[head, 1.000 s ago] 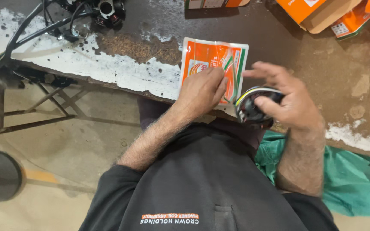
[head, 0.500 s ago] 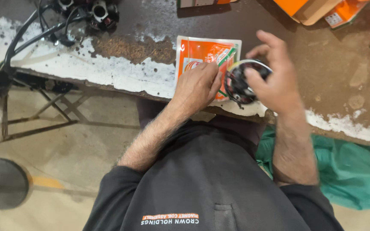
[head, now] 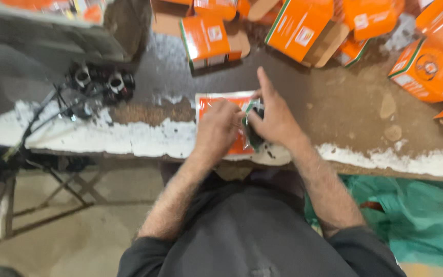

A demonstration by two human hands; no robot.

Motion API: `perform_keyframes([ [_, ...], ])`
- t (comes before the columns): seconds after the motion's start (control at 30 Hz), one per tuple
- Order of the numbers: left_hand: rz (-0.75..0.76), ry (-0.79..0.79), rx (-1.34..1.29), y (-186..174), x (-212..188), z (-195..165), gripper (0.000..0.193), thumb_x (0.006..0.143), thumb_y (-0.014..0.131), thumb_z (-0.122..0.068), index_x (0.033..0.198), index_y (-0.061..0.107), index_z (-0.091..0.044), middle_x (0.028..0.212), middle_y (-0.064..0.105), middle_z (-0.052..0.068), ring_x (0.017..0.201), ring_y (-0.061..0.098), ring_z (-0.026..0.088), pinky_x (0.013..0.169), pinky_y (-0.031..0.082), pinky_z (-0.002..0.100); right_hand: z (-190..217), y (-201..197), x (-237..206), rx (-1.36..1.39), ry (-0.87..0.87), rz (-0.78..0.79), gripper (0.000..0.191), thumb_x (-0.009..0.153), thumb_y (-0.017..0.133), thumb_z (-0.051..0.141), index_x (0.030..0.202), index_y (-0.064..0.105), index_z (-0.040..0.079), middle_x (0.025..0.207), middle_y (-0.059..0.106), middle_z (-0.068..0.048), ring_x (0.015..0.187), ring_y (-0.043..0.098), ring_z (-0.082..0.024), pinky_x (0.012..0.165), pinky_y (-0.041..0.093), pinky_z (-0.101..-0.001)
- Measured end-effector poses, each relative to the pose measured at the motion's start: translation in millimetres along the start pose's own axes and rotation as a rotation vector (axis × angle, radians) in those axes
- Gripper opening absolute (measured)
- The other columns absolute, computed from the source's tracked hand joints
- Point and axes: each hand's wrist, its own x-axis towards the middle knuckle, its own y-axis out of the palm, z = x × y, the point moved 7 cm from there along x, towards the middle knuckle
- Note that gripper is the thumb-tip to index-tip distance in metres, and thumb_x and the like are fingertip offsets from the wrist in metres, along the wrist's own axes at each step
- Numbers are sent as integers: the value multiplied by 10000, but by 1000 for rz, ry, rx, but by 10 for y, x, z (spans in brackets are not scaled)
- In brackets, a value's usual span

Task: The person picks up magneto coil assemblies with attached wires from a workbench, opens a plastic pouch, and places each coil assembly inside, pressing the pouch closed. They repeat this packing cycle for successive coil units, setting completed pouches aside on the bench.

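So the main thing here is a small black round part (head: 255, 134) with what looks like a bit of green and white wire on it, held right at the front edge of the bench (head: 334, 110), over a flat orange and white plastic packet (head: 216, 105). It's blurry, so can't say exactly what the part is. The right hand (head: 275, 120) has its fingers curled around the part from the right side, with the index finger sticking out straight toward the back of the bench. The left hand (head: 217, 131) sits on top of the packet, fingers bent down and pinching at the packet's right edge, just beside the black part. Both hands are basically touching each other there.

The packet lies flat on the dark brown bench top, its near end reaching the chipped white painted edge (head: 103, 138).

Further out: a bunch of orange cardboard boxes (head: 206, 38) scattered along the back of the bench, some open, more of them off to the right (head: 429, 69). On the left there's a cluster of black parts with wires (head: 98, 84) trailing over the edge. Below the bench on the right is some teal green cloth or sheet (head: 411, 220), and a metal frame (head: 67, 190) stands on the floor to the left.
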Motion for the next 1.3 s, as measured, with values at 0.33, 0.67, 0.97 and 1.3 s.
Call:
perform_keyframes([
  [0.33,367,-155,-372,458,351,607,133,943,692,-164,948,695,-30,800,685,123,711,657,232,649,533,369,194,60,-254,25,-211,-183,991,832,655,219,1659,145,27,1415,521,-242,1304,542,-384,1156,421,-473],
  [0.67,-60,-483,-695,604,129,837,139,1021,623,-132,991,678,-7,860,689,105,768,640,173,715,527,353,231,181,-158,213,-114,-16,1100,758,852,371,1590,228,14,1510,464,-275,1419,463,-362,1141,372,-447],
  [0.97,619,256,197,499,-843,-433,224,928,690,-217,1079,658,-54,1138,650,144,1123,615,342,999,476,509,-280,373,-320,968,258,-212,760,880,719,18,1544,350,25,1347,611,-100,1177,613,-141,1020,518,-304],
  [1.3,507,-28,-167,158,-824,-352,408,914,789,-212,1285,673,-89,1212,687,141,1168,639,354,973,514,476,84,-563,-861,581,32,-416,729,933,690,-21,1573,346,35,1363,608,-126,1227,639,-181,1071,537,-345],
])
